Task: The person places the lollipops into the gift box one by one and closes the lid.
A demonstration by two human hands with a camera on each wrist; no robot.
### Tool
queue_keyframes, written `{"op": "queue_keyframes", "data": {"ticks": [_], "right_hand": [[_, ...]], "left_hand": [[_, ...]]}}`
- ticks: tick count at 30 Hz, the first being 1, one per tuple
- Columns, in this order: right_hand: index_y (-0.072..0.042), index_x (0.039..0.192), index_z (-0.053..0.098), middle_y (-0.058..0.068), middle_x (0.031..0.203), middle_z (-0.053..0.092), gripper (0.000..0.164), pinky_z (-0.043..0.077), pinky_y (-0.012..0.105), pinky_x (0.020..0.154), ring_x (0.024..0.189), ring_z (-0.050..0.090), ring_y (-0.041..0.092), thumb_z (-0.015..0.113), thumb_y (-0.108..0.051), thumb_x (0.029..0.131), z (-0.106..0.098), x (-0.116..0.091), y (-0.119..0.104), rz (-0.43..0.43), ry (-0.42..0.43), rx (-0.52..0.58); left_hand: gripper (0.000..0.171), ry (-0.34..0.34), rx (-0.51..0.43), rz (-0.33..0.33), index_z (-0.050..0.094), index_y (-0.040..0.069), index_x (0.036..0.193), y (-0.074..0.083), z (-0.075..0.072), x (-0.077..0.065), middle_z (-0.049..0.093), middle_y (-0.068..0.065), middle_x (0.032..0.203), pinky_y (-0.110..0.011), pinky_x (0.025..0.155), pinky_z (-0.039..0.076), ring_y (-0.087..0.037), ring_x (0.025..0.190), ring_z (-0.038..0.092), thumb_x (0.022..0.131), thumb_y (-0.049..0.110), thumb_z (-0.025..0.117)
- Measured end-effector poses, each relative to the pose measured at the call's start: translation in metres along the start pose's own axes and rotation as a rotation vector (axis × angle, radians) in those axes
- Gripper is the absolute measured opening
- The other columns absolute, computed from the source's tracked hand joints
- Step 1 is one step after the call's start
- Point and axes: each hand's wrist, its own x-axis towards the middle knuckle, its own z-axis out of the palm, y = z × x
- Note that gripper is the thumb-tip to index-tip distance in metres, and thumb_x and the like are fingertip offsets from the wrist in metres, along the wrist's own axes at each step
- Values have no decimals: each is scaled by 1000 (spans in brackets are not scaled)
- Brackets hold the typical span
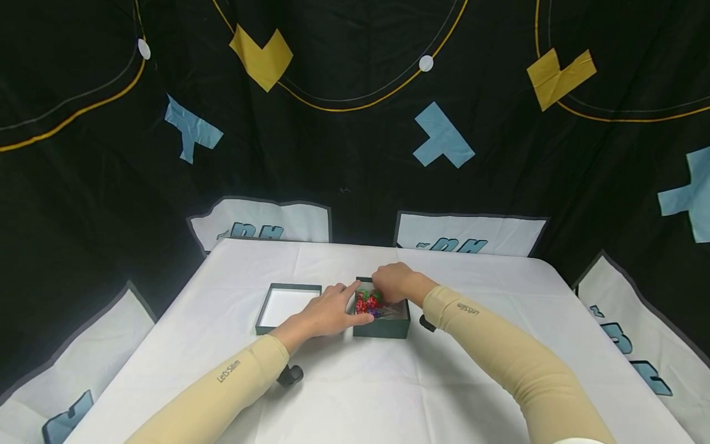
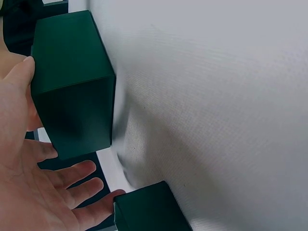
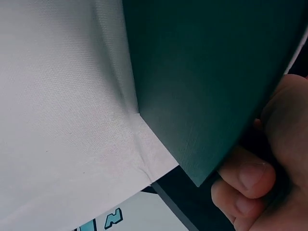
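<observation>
A dark green box point(image 1: 381, 329) stands on the white table without a cover. Inside it are small shiny red, green and purple pieces point(image 1: 368, 303) and what looks like clear plastic; their exact kind is too small to tell. My left hand point(image 1: 331, 310) touches the box's left side, thumb at the near corner and forefinger at the far one. Its other fingers spread loosely in the left wrist view. From above, my right hand point(image 1: 395, 281) reaches in at the far right of the box. Its fingers point(image 3: 250, 180) are curled; the box wall point(image 3: 202, 86) hides whatever they may hold.
Left of the box lies a shallow green-rimmed lid point(image 1: 261, 311), white inside facing up. One corner of this lid point(image 2: 149, 209) is close to my left little finger. A black curtain point(image 1: 355, 154) with taped shapes hangs behind the white-covered table point(image 1: 355, 394).
</observation>
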Motion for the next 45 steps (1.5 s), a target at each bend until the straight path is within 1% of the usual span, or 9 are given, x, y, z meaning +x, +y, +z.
{"op": "queue_keyframes", "data": {"ticks": [10, 15, 18, 25, 28, 34, 39, 42, 45], "right_hand": [[-16, 104, 76, -2, 90, 73, 16, 59, 36, 87, 74, 63, 12, 77, -24, 90, 0, -3, 2, 5, -16, 21], [-17, 99, 78, -3, 87, 73, 14, 59, 34, 85, 73, 63, 11, 77, -28, 89, -3, -9, 5, -3, 0, 53], [-18, 96, 80, -4, 87, 74, 11, 59, 35, 84, 74, 63, 10, 78, -26, 89, -6, -14, 8, -10, 27, 77], [-17, 108, 79, -4, 102, 77, 19, 58, 35, 88, 92, 71, 12, 76, -23, 90, -5, -28, 17, -21, 115, 133], [-15, 109, 79, -3, 103, 78, 20, 59, 36, 88, 92, 72, 13, 74, -23, 92, -2, -35, 21, -21, 158, 153], [-15, 110, 79, -3, 102, 78, 20, 59, 33, 84, 88, 71, 11, 74, -24, 92, 4, -45, 25, -20, 234, 153], [-15, 110, 79, -3, 103, 78, 19, 59, 35, 83, 93, 72, 13, 74, -22, 92, 9, -54, 29, -23, 310, 185], [-18, 109, 79, -4, 107, 77, 18, 59, 36, 85, 99, 72, 14, 75, -21, 91, 14, -62, 31, -16, 375, 205], [-19, 106, 79, -4, 108, 77, 16, 60, 36, 84, 101, 71, 14, 75, -20, 91, 18, -69, 30, -1, 461, 223]], "left_hand": [[98, -14, -5, -9, 33, 17, 159, 3, -3, -2, 47, -18, 150, -59, 104, 47, -33, 136, 47, 85, 74, 61], [98, -12, 6, -16, 33, 19, 159, 2, -3, -1, 46, -17, 152, -60, 104, 46, -33, 138, 46, 84, 76, 60], [98, -8, 13, -16, 34, 20, 159, 2, -3, 1, 45, -17, 153, -59, 105, 45, -33, 138, 45, 83, 77, 60], [98, 0, 11, -2, 35, 18, 158, 0, -3, 3, 43, -17, 154, -60, 107, 43, -34, 141, 42, 83, 76, 61], [99, 8, 8, 2, 35, 18, 158, 0, -4, 3, 43, -18, 154, -59, 107, 44, -34, 140, 43, 83, 76, 61], [96, 29, 10, -2, 38, 18, 157, -1, -7, 0, 44, -15, 153, -58, 106, 45, -33, 139, 45, 83, 75, 62], [90, 65, 10, -9, 41, 18, 155, -5, -13, -5, 44, -15, 154, -57, 109, 43, -33, 141, 43, 85, 69, 65], [88, 90, 13, -16, 42, 18, 155, -10, -16, -8, 43, -15, 155, -57, 111, 41, -34, 142, 42, 86, 67, 66], [84, 121, 13, -19, 43, 17, 154, -18, -18, -11, 43, -15, 155, -58, 110, 41, -35, 142, 42, 87, 64, 67]]}}
